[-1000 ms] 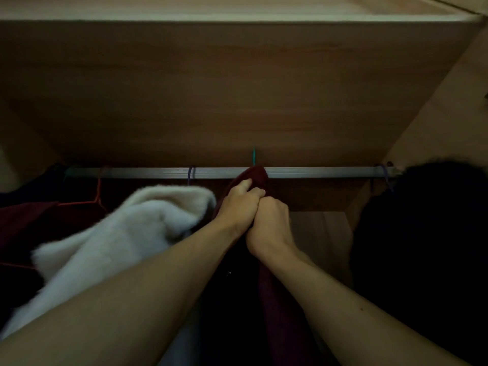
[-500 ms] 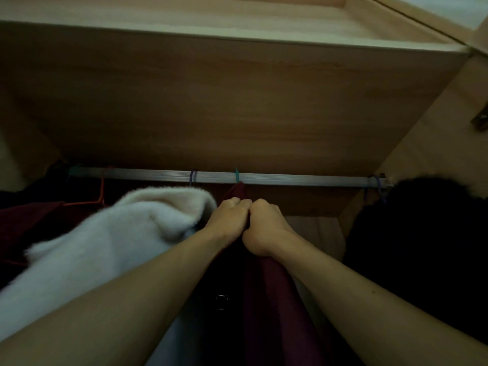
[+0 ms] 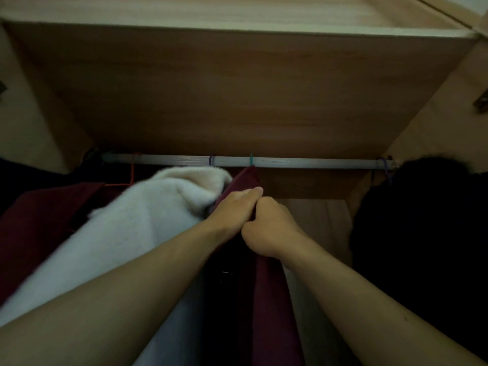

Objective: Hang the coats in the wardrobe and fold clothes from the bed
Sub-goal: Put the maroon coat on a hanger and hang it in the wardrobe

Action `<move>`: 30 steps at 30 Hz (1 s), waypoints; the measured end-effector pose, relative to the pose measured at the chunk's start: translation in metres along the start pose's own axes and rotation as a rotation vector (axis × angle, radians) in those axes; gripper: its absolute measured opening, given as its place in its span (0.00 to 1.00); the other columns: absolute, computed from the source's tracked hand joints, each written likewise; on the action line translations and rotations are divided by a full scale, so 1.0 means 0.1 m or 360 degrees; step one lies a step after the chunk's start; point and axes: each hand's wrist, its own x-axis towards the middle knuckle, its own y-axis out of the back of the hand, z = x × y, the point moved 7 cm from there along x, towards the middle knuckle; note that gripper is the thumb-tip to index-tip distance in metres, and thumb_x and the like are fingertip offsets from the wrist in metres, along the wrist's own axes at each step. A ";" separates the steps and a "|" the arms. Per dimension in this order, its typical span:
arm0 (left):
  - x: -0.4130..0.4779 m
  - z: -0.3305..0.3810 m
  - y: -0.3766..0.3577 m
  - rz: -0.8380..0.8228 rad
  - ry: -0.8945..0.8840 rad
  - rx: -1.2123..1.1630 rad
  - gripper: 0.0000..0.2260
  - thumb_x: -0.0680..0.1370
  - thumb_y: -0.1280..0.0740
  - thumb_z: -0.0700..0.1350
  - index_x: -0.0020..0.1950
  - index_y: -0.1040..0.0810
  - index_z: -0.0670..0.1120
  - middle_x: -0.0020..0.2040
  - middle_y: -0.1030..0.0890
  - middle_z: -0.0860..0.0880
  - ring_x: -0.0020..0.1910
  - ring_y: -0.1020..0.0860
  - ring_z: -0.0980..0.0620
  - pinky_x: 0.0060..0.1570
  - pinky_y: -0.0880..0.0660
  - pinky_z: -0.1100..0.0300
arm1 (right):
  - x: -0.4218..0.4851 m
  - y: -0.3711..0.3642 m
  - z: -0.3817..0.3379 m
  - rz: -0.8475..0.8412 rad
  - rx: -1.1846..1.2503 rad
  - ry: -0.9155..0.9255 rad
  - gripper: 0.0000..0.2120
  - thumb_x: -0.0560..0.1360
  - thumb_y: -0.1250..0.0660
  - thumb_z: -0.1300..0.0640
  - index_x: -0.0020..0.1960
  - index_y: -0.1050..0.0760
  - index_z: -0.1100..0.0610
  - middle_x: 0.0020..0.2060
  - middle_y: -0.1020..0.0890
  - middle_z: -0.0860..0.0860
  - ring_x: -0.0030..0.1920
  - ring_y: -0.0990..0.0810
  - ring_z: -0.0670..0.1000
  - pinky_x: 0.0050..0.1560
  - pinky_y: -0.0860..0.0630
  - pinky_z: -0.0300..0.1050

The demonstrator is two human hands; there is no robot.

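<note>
A dark red coat (image 3: pixel 269 299) hangs from a teal hanger hook (image 3: pixel 251 159) on the silver wardrobe rail (image 3: pixel 303 163). My left hand (image 3: pixel 233 211) and my right hand (image 3: pixel 269 228) are side by side, both closed on the red coat's collar just below the rail. A fluffy white coat (image 3: pixel 126 239) hangs right beside it on the left, on a purple hook (image 3: pixel 211 159), touching my left forearm.
A wooden shelf (image 3: pixel 237 96) spans above the rail. Another dark red garment (image 3: pixel 39 220) on an orange hanger (image 3: pixel 132 175) hangs far left. A black coat (image 3: pixel 427 233) fills the right end. Bare wardrobe back panel (image 3: pixel 317 223) shows between the red and black coats.
The teal hook and red coat have slid a little left along the rail toward the white coat. Both hands stayed clenched on the collar, now slightly lower below the rail.
</note>
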 end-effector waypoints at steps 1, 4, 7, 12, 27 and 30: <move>-0.01 0.01 0.00 -0.0001 -0.0028 -0.0012 0.15 0.83 0.44 0.51 0.42 0.21 0.54 0.43 0.19 0.57 0.46 0.23 0.61 0.49 0.30 0.65 | -0.06 0.00 0.00 0.0025 0.0069 0.0021 0.16 0.72 0.37 0.64 0.59 0.25 0.59 0.44 0.21 0.53 0.48 0.20 0.54 0.32 0.30 0.37; -0.01 -0.05 0.01 -0.0012 -0.0050 -0.0037 0.14 0.83 0.42 0.53 0.50 0.18 0.50 0.49 0.17 0.51 0.53 0.20 0.53 0.62 0.28 0.50 | -0.20 0.00 -0.03 0.0123 0.0177 0.0084 0.11 0.69 0.36 0.63 0.51 0.24 0.58 0.43 0.19 0.54 0.40 0.20 0.51 0.24 0.33 0.33; 0.00 -0.05 -0.02 -0.0040 -0.0035 -0.0025 0.15 0.82 0.41 0.54 0.59 0.19 0.49 0.57 0.18 0.48 0.60 0.23 0.50 0.68 0.31 0.45 | -0.34 0.03 0.01 0.0229 0.0223 0.0161 0.12 0.69 0.35 0.62 0.52 0.26 0.54 0.41 0.20 0.49 0.38 0.20 0.46 0.25 0.33 0.30; -0.02 -0.02 -0.03 0.0003 -0.0004 0.0131 0.20 0.79 0.36 0.55 0.70 0.26 0.51 0.69 0.25 0.50 0.61 0.29 0.57 0.63 0.37 0.61 | -0.64 -0.01 0.02 0.0238 0.0194 0.0243 0.27 0.73 0.34 0.58 0.70 0.35 0.51 0.54 0.21 0.47 0.51 0.21 0.45 0.52 0.21 0.40; -0.82 0.65 -0.02 -0.0364 -0.0695 0.1331 0.17 0.84 0.48 0.48 0.66 0.24 0.45 0.64 0.22 0.48 0.63 0.26 0.53 0.63 0.36 0.63 | -0.62 -0.27 -0.01 0.0448 0.0159 0.0442 0.21 0.77 0.37 0.60 0.70 0.31 0.62 0.63 0.24 0.55 0.62 0.25 0.52 0.64 0.30 0.44; -0.83 0.69 0.02 -0.0474 -0.0619 0.1422 0.21 0.80 0.46 0.48 0.72 0.29 0.48 0.66 0.24 0.50 0.64 0.27 0.54 0.66 0.34 0.59 | -0.62 -0.36 -0.02 0.0411 0.0178 0.0375 0.22 0.79 0.39 0.58 0.72 0.36 0.62 0.65 0.27 0.57 0.63 0.26 0.55 0.64 0.31 0.46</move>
